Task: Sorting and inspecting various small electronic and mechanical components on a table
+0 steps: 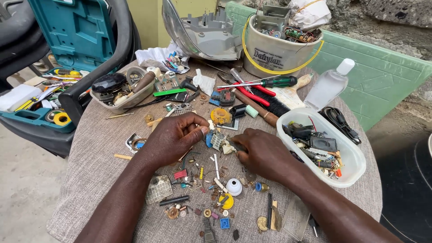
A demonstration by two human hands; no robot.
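Both hands meet over the middle of the cloth-covered tabletop, among a scatter of small electronic parts. The left hand is pinched shut, thumb and forefinger gripping a tiny pale part just above the litter. The right hand is curled down on a small whitish piece (what exactly, I cannot tell). A white plastic tub of components sits just beside that hand, red-handled pliers farther back.
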